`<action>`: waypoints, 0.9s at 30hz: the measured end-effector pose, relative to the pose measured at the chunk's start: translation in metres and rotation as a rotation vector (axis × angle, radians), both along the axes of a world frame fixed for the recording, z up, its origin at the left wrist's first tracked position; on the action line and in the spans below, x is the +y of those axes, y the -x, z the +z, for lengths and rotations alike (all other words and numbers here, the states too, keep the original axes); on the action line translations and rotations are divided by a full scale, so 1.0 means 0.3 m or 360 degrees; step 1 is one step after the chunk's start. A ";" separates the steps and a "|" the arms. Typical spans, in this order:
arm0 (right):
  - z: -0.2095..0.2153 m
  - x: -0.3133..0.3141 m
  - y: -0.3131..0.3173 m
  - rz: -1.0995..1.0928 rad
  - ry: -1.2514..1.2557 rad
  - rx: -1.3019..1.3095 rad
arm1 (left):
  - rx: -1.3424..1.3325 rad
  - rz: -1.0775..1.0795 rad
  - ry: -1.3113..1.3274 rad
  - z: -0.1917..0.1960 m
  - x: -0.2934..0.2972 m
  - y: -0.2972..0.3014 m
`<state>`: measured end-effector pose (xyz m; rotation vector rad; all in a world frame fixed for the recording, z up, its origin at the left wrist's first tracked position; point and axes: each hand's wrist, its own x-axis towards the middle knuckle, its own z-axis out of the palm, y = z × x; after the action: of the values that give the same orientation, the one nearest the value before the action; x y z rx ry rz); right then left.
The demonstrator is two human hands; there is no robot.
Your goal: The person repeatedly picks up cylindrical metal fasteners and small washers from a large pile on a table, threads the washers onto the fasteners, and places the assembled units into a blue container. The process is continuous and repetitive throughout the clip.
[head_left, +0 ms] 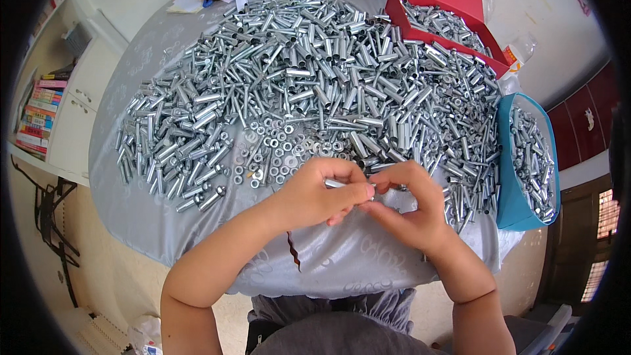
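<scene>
My left hand (pixel 322 192) and my right hand (pixel 409 205) meet just above the near edge of the table, fingertips together. Between them they pinch a small shiny metal sleeve (pixel 336 183), which pokes out from under my left thumb. Its far end is hidden by my right fingers. Just beyond my hands lies a patch of loose washers and nuts (pixel 282 148), and behind it a big heap of metal sleeves and bolts (pixel 309 66) covers most of the table.
The round table wears a grey cloth (pixel 131 177). A blue box (pixel 526 164) of metal parts stands at the right edge, a red box (pixel 447 16) of them at the back right. Papers and a steel pot sit at the back; a bookshelf (pixel 43 108) stands left.
</scene>
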<state>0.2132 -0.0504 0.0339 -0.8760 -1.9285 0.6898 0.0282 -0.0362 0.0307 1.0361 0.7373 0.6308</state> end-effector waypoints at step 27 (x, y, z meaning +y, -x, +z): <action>-0.062 -0.014 0.050 0.0170 -0.0403 -0.0986 | -0.0274 0.0504 0.0250 -0.016 0.037 0.030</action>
<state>0.1983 -0.0547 0.0153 -0.8949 -2.5584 0.2265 0.0193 -0.0250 0.0258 0.7158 0.7926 0.9078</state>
